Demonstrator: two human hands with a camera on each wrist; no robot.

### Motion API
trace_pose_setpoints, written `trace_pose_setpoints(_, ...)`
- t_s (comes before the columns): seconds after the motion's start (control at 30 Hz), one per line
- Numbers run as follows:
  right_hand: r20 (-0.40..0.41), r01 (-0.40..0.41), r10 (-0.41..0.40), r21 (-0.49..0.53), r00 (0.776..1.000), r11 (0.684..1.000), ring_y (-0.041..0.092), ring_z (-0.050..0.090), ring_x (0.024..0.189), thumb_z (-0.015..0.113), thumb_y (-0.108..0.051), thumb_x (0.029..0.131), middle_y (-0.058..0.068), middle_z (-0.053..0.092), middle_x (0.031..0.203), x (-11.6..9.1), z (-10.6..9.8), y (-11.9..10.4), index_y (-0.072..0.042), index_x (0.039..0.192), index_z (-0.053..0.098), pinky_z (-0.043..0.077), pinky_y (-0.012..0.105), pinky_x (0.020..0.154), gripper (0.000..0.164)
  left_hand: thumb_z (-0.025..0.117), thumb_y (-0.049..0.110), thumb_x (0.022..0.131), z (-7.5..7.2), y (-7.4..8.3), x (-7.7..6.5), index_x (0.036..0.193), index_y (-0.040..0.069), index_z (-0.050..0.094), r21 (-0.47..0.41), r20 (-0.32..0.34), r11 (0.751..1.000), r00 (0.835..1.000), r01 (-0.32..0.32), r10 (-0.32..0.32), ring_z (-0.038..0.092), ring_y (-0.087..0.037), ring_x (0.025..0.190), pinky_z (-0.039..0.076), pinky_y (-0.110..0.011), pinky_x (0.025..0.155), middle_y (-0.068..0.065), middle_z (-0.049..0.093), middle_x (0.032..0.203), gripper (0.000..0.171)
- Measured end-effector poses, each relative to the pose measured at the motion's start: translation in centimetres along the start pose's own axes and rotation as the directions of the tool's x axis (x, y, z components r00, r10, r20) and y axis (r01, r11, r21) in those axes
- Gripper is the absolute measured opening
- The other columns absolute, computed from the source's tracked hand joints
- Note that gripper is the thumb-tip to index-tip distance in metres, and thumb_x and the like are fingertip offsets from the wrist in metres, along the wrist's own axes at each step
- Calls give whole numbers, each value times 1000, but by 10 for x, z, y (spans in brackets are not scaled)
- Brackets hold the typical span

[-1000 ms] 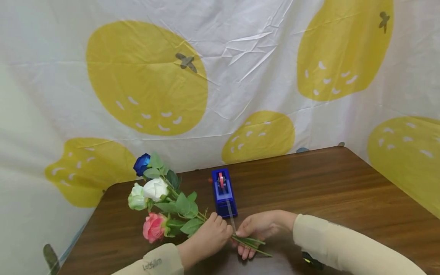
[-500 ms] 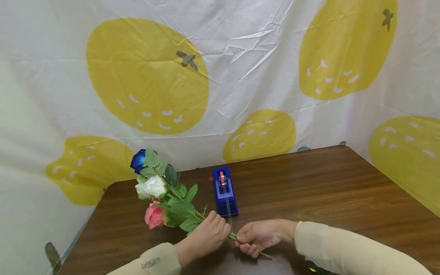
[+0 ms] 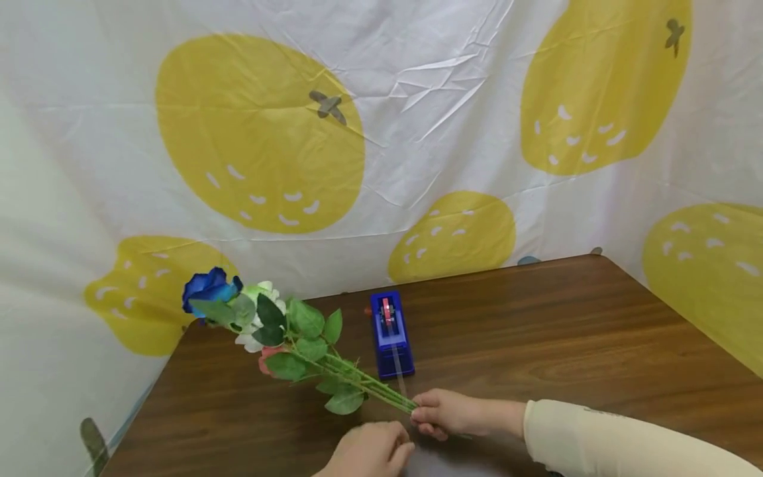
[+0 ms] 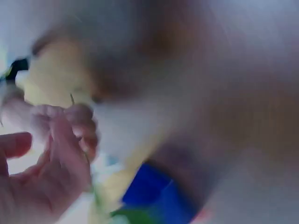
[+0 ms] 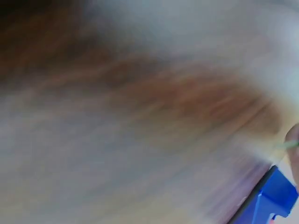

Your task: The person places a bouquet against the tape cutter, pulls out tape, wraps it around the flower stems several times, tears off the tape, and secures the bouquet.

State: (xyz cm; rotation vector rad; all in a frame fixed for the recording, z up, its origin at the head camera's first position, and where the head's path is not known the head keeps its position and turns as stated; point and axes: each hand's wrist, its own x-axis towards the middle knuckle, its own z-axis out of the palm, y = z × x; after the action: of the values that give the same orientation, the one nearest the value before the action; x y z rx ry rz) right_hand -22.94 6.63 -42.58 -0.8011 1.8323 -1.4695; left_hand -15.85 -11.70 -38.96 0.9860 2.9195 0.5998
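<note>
A bunch of roses, with one blue rose (image 3: 208, 291), white blooms (image 3: 253, 334) and a pink rose (image 3: 268, 361) among green leaves, slants across the table's left half. My right hand (image 3: 447, 412) grips the lower ends of the green stems (image 3: 381, 391). From the blue tape dispenser (image 3: 391, 334) a clear strip of tape (image 3: 399, 371) runs down to the stems beside that hand. My left hand (image 3: 369, 450) is off the stems, below them near the front, fingers loosely bent and holding nothing. In the left wrist view, its thumb and fingers (image 4: 67, 144) are apart.
The brown wooden table (image 3: 536, 331) is backed by a white cloth (image 3: 417, 132) with yellow lemon prints. A red roll sits in the dispenser, near the table's back edge. Both wrist views are heavily blurred.
My left hand has let go of the stems and moved down toward the front. My right hand has closed round the stem ends. The flower heads have swung left, the blue rose now leftmost.
</note>
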Motion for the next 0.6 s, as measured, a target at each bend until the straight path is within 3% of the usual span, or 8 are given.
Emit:
trace_pose_setpoints(0.03,-35,18,-21,-73,999,997,1,36,48,43,-4,94,-5,43,60,-1,2,-2,2,81,48,30,13,45,16,53,24,90,1,0,-2,86,6,60,-264,86,954,988,144,-126,52,-9,57,40,-23,53,1,60,70,19)
trace_pose_setpoints(0.1,-82,47,-66,-218,994,975,0,36,48,45,-6,94,-6,42,59,-2,4,-5,1,77,46,28,12,45,19,48,25,94,4,-2,-2,98,-1,57,-612,228,696,927,374,-298,54,-7,56,42,-21,49,-1,62,74,28)
trace_pose_setpoints(0.17,-118,62,-110,-347,987,936,-1,36,48,47,-8,94,-8,41,59,-3,5,-7,-2,75,46,28,12,46,20,42,29,97,10,-5,-2,108,-6,51,-779,288,446,884,440,-369,55,-8,56,43,-20,49,-3,63,79,38)
trace_pose_setpoints(0.23,-141,71,-147,-441,979,895,-2,35,49,48,-10,93,-10,41,58,-4,6,-9,-4,75,47,29,13,47,20,38,36,98,15,-7,1,117,-9,43,-855,318,264,854,446,-412,55,-7,59,42,-17,51,0,60,84,49)
trace_pose_setpoints(0.3,-161,73,-179,-511,971,857,-3,34,49,49,-10,93,-10,40,58,-4,7,-9,-4,74,47,29,13,47,20,36,42,98,18,-6,5,118,-8,39,-901,328,116,830,419,-451,53,-7,62,42,-18,54,2,56,83,54)
trace_pose_setpoints(0.43,-181,75,-275,-694,944,716,-1,37,50,51,-8,91,-8,43,58,-4,11,-9,-5,74,46,32,15,45,19,37,44,97,21,-4,16,98,2,43,-961,263,-73,795,268,-547,43,-6,57,36,-18,52,6,48,70,42)
trace_pose_setpoints(0.5,-195,32,-317,-807,928,590,2,43,50,53,-8,90,-5,47,58,-4,15,-9,-6,74,46,35,16,43,18,37,41,97,20,-3,21,85,11,42,-974,228,-125,776,191,-588,37,-5,54,32,-18,50,8,43,64,32)
trace_pose_setpoints(0.6,-211,-52,-345,-907,915,419,11,52,52,55,-8,89,1,51,61,-5,19,-9,-7,76,44,38,21,42,17,37,37,98,20,-1,26,83,12,42,-981,190,-156,764,118,-617,29,-5,53,27,-17,49,8,37,62,29)
